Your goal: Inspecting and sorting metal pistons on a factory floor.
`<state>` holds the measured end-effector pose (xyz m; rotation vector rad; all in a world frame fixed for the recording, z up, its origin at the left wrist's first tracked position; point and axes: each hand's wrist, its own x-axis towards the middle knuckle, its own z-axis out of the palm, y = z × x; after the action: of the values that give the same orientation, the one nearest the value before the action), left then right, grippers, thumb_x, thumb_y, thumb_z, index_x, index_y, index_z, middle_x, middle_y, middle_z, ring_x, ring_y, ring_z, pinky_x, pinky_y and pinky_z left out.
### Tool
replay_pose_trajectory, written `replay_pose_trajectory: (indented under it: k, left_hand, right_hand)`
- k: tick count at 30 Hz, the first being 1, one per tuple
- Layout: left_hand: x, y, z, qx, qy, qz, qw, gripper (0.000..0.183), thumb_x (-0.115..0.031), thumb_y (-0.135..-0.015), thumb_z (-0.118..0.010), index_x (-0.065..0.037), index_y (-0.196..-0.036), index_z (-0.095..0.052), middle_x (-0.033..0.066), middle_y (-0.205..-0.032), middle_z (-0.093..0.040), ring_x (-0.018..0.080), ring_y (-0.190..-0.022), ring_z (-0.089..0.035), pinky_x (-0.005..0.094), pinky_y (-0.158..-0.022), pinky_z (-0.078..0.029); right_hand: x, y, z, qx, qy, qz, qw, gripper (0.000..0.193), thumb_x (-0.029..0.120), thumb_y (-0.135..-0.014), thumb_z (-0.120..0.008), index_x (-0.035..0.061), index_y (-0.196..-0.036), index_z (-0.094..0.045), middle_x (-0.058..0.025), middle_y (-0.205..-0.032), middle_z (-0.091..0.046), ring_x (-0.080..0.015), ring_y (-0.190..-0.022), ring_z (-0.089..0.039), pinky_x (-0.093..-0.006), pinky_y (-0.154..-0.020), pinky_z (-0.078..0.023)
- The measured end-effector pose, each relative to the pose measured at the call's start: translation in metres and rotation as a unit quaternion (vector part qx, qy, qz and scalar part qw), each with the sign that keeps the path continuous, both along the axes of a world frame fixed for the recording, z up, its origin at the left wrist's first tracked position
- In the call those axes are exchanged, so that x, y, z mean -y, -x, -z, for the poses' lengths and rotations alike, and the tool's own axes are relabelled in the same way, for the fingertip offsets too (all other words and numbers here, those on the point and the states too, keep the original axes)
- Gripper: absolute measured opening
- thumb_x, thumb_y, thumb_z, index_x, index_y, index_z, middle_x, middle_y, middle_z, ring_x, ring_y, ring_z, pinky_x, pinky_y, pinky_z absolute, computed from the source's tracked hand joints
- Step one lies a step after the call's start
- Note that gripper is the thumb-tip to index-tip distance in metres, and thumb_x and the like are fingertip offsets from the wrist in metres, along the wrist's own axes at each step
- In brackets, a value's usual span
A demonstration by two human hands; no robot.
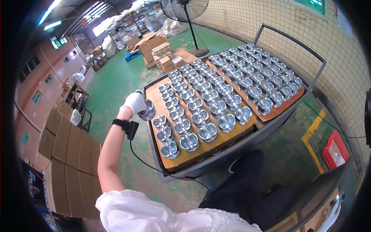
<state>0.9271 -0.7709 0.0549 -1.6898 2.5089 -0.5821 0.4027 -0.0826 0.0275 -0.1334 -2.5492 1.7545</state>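
Note:
My left hand (135, 102), in a white glove, is closed around a shiny metal piston (148, 112) at the left edge of a cart (166, 178). The glove covers part of the piston, and a dark rounded piece also shows just beyond the fingers. Beside it, rows of similar pistons (189, 142) stand on a brown board (201, 151) on the cart. A second board to the right carries more pistons (264, 106). A black strap with a small device (132, 130) and a cable is on my left wrist. My right hand is out of the picture.
The cart's push handle (295, 40) rises at the far right. Beyond the cart are a standing fan (189, 29) and cardboard boxes (152, 46). Large cartons (71, 170) are stacked at my left. A red crate (335, 150) sits on the green floor to the right.

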Motion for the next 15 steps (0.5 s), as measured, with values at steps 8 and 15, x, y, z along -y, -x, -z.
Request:
replay_pose_trajectory:
  k: [8,15]
  left_hand:
    - [0.125,-0.037,0.097,0.099,-0.148,0.062,0.982,0.024,-0.024,-0.075,-0.057,-0.008,-0.086,-0.071,0.0171,-0.090,-0.069,0.0326,-0.082,-0.067,0.0371,-0.074,-0.054]
    - [0.132,-0.014,0.145,-0.029,-0.163,0.099,0.981,0.024,-0.027,-0.079,-0.056,-0.008,-0.081,-0.071,0.0146,-0.080,-0.069,0.0331,-0.075,-0.066,0.0381,-0.070,-0.054]
  right_hand:
    - [0.073,0.029,0.040,0.029,-0.034,-0.159,0.986,0.039,0.031,-0.095,-0.057,0.0064,-0.125,-0.051,-0.0003,-0.087,-0.058,-0.0063,-0.058,-0.055,-0.0155,-0.041,-0.037]
    - [0.146,-0.003,0.025,0.023,-0.044,-0.231,0.972,0.039,0.023,-0.094,-0.060,-0.0004,-0.123,-0.051,-0.0041,-0.091,-0.063,-0.0074,-0.062,-0.061,-0.0169,-0.043,-0.043]
